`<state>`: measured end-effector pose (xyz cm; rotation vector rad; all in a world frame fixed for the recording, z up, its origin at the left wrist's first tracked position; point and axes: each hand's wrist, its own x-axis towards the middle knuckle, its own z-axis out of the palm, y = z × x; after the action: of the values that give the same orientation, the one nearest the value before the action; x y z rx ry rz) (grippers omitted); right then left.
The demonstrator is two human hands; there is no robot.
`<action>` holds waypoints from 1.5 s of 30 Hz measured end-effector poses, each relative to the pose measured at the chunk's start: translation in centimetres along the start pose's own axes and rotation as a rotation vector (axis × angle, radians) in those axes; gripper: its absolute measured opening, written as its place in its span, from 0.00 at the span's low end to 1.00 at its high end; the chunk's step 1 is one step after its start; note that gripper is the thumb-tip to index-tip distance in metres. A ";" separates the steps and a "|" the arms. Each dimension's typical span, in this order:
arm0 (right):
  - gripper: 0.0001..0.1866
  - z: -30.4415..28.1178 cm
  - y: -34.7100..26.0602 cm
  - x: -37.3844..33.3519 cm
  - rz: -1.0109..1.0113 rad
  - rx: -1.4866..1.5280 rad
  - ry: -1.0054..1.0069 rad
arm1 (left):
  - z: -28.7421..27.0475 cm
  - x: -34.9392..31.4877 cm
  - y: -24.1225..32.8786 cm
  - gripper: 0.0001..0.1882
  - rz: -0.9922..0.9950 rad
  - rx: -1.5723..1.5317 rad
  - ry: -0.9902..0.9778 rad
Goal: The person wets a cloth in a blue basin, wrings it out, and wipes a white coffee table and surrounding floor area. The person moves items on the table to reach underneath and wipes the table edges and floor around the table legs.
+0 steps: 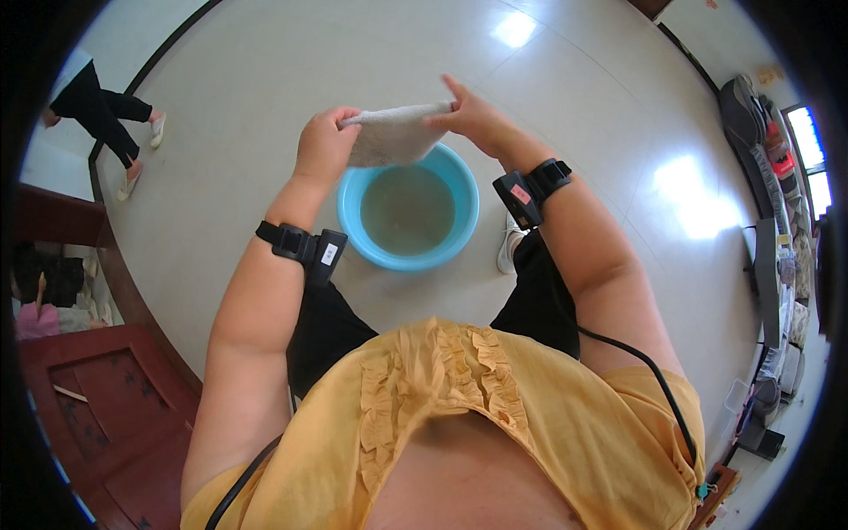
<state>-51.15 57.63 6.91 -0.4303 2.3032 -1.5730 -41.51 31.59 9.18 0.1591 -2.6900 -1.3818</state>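
Holding: a grey cloth [389, 137], drawn out between the left hand [325, 141] and the right hand [477, 119], above the far rim of a blue basin [408, 262].
Left grip: thumb and fingers pinch the cloth's left end.
Right grip: thumb and folded fingers pinch the right end, while one finger sticks out toward the far side.
Cloth: its lower part hangs in front of the basin's far rim; I cannot tell whether the two touch. Gripping it by both ends probably serves to keep it flat, and having it beside the opening likely lets drips fall inside.
Basin: on the pale floor [265, 79], between the person's legs, presumably for easy reach; it holds murky water [408, 212].
Near side: a white shoe [507, 247] stands just beside the basin on the right, limiting room there. Black boxes [327, 256] are strapped to both wrists, and a black cable [649, 362] runs along the right arm.
Left side: another person's legs [102, 110] at the far left; a reddish-brown cabinet [132, 397] nearer. Both are well apart from the basin.
Right side: furniture and clutter [767, 283] line the wall, out of the hands' way.
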 end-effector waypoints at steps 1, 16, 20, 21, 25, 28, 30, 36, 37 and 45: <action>0.34 0.3 -0.2 0.2 -0.066 -0.079 -0.068 | -0.3 0.4 -0.6 0.16 0.049 0.080 0.035; 0.24 1.1 -4.7 -3.0 0.054 0.712 -0.364 | -1.0 -0.2 -0.1 0.16 -0.125 -0.727 -0.012; 0.20 5.6 -5.4 -4.8 0.280 0.889 -0.124 | -0.2 0.1 -0.2 0.17 -0.187 -0.843 -0.037; 0.21 7.1 -4.8 -5.3 0.179 0.812 -0.158 | -0.1 0.4 -0.7 0.17 -0.206 -0.821 -0.052; 0.35 9.2 -6.2 -4.8 0.205 0.885 -0.390 | 0.2 2.0 -3.6 0.23 0.018 -0.030 0.224; 0.53 9.4 -9.3 -4.2 0.333 1.177 -0.341 | 1.0 1.1 -2.0 0.30 0.509 0.215 0.602; 0.52 9.7 -7.1 -2.3 0.180 1.236 -0.319 | 3.4 -0.2 0.0 0.32 0.620 0.169 0.543; 0.31 10.5 -6.2 -0.4 -0.161 0.489 -0.164 | 6.1 -1.7 2.3 0.37 0.662 -0.124 0.309; 0.29 10.5 -6.1 -0.1 -0.216 0.275 -0.112 | 6.3 -1.5 2.3 0.38 0.676 -0.264 0.253; 0.16 9.2 -4.1 1.1 -0.425 -0.022 0.091 | 6.2 -2.7 3.4 0.36 0.498 -0.600 0.032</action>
<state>-47.98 48.03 7.47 -0.9220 2.4111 -1.7856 -39.86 38.87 8.21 -0.4950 -1.9620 -1.8701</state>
